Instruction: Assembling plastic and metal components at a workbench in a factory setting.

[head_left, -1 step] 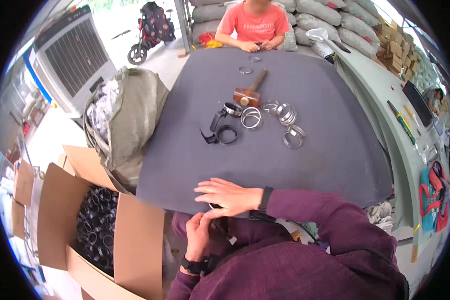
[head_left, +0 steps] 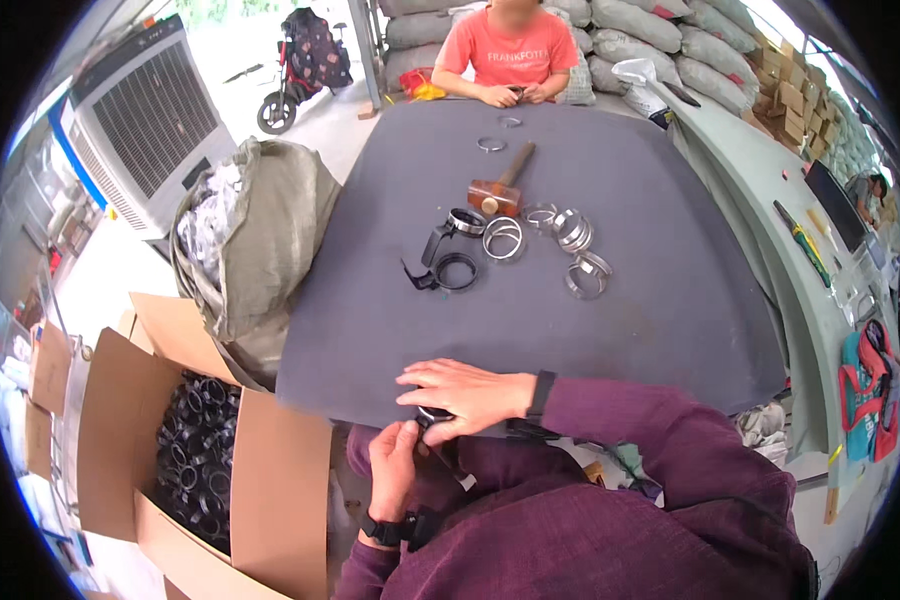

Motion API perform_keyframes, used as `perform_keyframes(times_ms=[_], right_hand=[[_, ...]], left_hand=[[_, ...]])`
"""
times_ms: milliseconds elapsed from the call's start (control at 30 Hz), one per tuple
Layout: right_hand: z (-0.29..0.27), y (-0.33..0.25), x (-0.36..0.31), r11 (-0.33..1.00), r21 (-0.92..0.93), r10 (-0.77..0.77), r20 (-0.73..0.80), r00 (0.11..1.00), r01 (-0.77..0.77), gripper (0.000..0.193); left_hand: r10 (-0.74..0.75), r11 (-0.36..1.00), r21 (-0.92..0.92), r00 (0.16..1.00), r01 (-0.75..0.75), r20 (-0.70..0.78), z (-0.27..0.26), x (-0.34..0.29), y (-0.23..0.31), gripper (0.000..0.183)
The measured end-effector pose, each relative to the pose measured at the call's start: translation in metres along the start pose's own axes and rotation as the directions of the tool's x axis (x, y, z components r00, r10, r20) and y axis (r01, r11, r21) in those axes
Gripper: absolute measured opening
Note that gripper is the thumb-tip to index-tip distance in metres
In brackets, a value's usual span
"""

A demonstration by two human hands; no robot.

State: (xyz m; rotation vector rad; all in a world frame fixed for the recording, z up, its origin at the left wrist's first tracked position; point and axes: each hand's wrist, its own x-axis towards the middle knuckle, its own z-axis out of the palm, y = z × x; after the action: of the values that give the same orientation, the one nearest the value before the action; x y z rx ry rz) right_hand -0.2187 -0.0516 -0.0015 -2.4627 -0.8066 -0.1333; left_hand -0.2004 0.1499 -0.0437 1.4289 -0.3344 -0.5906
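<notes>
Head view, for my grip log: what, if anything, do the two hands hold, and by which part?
A black piece, seemingly, between left hand and right hand; they mostly cover it, so which part is gripped cannot be told.

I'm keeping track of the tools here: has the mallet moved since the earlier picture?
No. The mallet lies at the same place and angle on the grey table, its handle pointing toward the table's far edge.

left fingers (head_left: 406, 436), right fingers (head_left: 426, 378) at half-hidden black piece (head_left: 434, 412), mallet (head_left: 494, 197), grey table (head_left: 670, 330)
</notes>
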Motion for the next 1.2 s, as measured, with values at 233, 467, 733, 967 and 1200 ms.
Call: perform_keyframes(times_ms=[233,467,733,967,1200], right_hand=[[-0.065,0.037,-0.005,0.984,0.014,0.171,-0.361,0.917,-0.178,0.056],[-0.06,0.104,0.002,0.867,-0.159,0.379,-0.402,0.833,-0.472,0.059],[-0.061,0.154,0.033,0.665,-0.346,0.468,-0.498,0.73,-0.662,0.063],[-0.089,0.136,0.014,0.552,-0.476,0.374,-0.592,0.714,-0.684,0.039],[-0.1,0.171,-0.054,0.381,-0.557,0.598,-0.46,0.657,-0.738,0.016]], left_hand=[[0.339,0.935,-0.03,0.913,-0.354,-0.227,0.002,0.05,0.043,0.029],[0.432,0.884,0.346,0.831,-0.314,-0.349,-0.071,0.107,0.082,0.029],[0.273,0.941,0.284,0.907,-0.182,-0.322,-0.069,0.095,0.043,0.021],[0.35,0.909,0.32,0.904,-0.265,-0.245,-0.058,0.067,0.019,0.022],[0.3,0.882,0.439,0.921,-0.169,-0.247,-0.041,0.063,0.024,0.021]])
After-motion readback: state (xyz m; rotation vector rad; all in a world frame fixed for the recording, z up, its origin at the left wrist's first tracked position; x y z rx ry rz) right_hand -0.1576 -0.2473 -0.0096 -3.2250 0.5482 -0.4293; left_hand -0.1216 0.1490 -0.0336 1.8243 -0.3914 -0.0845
